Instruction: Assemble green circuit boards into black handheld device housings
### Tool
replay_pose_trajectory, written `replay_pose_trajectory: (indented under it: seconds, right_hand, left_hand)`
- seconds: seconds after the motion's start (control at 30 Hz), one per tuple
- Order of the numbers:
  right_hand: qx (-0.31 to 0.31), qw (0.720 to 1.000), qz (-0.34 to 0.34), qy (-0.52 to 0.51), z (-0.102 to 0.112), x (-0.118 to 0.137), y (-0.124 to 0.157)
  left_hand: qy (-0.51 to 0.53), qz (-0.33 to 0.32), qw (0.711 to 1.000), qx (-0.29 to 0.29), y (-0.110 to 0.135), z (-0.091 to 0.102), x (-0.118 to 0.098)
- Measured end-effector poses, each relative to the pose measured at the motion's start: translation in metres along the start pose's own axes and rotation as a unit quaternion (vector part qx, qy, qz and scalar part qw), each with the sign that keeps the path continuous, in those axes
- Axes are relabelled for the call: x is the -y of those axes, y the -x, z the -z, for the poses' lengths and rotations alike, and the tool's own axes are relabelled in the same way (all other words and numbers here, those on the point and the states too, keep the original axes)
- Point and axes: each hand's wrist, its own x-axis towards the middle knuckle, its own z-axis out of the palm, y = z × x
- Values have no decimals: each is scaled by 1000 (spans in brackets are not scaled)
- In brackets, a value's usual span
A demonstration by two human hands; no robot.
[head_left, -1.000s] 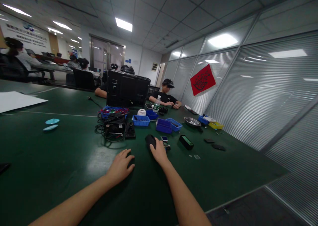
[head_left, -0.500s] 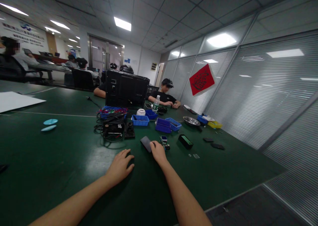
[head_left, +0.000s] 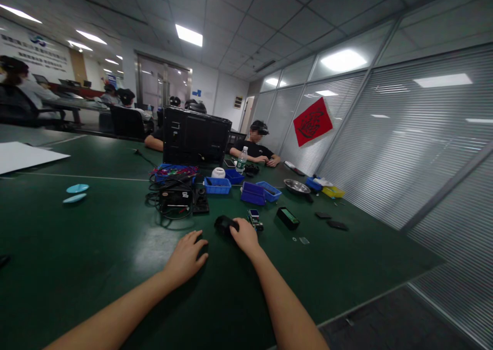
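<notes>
My right hand point(head_left: 246, 237) is closed on a small black plastic-looking piece point(head_left: 225, 226), which sticks out to the left of the fingers. Its exact kind is not clear. My left hand point(head_left: 187, 257) rests on the green table with its fingers spread and nothing in them. Just right of the right fingers lies a small circuit board with a screen point(head_left: 254, 220). Farther right is a black case with a green board in it point(head_left: 287, 218).
Behind the hands are a tangle of black cables point(head_left: 175, 198), blue bins point(head_left: 253, 193) and a black monitor back point(head_left: 196, 137). A metal bowl point(head_left: 297, 187), flat black pieces point(head_left: 337, 226) and a clear square point(head_left: 304, 240) lie to the right. A person point(head_left: 256, 150) sits across the table.
The black piece in my right hand has turned, so its flat grey face no longer shows and a darker side does. My left hand has stayed in place.
</notes>
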Motion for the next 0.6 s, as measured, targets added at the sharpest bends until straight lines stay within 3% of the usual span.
replay_pose_trajectory:
  seconds: [0.17,0.37,0.47,0.6]
  right_hand:
    - [78,997,7,-27,4,-9,-4]
    - [135,977,135,-96,6,-2,2]
    - [69,982,129,-120,12,-2,-1]
    - [-117,992,7,-46,26,-23,-9]
  left_hand:
    - [27,-1,999,-24,-1,0,0]
    - [98,15,993,-68,-4,3,-1]
    - [107,-13,993,-40,-3,3,-2]
    - [103,-12,995,-3,-2,4,-3]
